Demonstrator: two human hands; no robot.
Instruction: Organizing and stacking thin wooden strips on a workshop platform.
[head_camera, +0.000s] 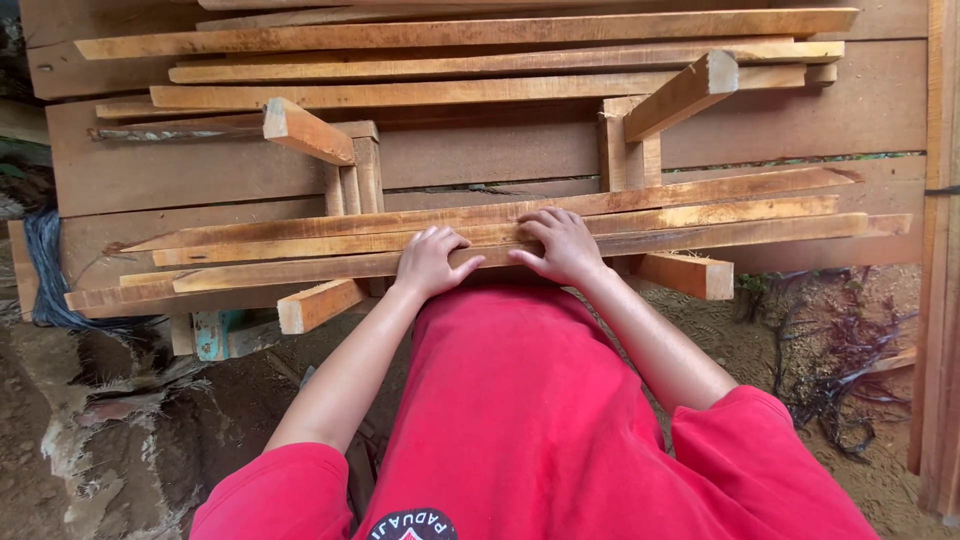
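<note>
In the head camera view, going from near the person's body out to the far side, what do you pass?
Red shirt → left hand and right hand on the near wooden slats → wide planks → far stack of slats.

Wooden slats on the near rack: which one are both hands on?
The nearest slat, front edge of the stack; left hand and right hand rest on it.
</note>
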